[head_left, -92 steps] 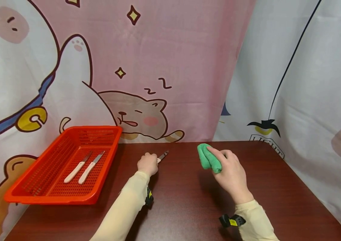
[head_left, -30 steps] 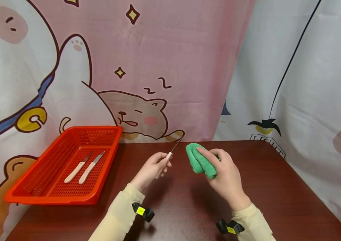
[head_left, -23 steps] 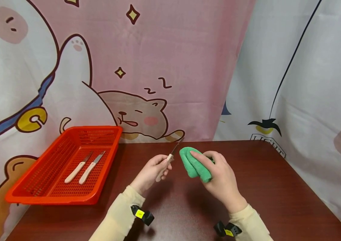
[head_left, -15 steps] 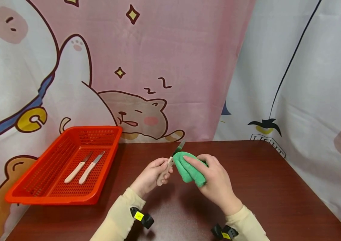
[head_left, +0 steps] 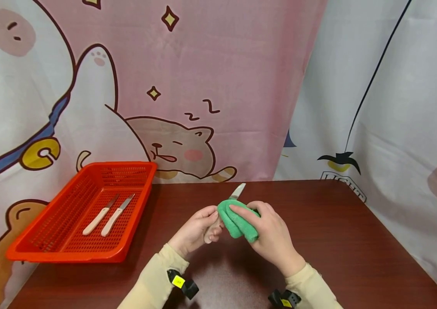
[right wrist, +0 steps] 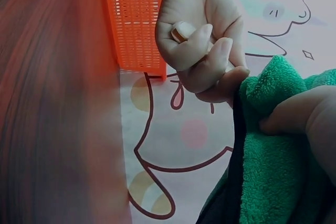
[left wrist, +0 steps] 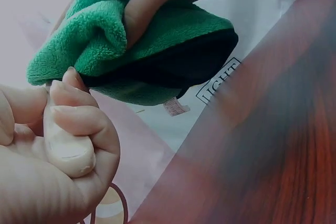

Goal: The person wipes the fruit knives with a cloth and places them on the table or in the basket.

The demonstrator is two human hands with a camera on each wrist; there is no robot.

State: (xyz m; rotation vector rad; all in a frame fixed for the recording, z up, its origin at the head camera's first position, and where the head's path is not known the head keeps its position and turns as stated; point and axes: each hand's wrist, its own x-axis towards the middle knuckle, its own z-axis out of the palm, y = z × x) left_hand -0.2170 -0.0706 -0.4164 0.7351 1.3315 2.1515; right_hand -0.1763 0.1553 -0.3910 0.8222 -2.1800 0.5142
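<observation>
My left hand (head_left: 195, 229) grips a knife by its off-white handle (left wrist: 68, 150), fingers curled round it. The knife's blade (head_left: 238, 190) points up and away, its tip showing beyond a folded green cloth (head_left: 238, 219). My right hand (head_left: 274, 234) holds that cloth against the blade, thumb and fingers pinching the folds. The part of the blade near the handle is hidden by the cloth. In the right wrist view the cloth's edge lies right at the left fingertips. A dark underside of the cloth shows in the left wrist view.
At the left stands a red-orange plastic basket (head_left: 68, 253). Two knives with pale handles, one knife (head_left: 100, 215) beside the other knife (head_left: 118, 214), lie in it. The dark brown wooden table (head_left: 342, 231) reaches back to a printed cloth backdrop (head_left: 241, 86).
My left hand has lifted the knife off the table and turned it upward. My right hand has brought the green cloth left onto the blade. The basket has not moved.
</observation>
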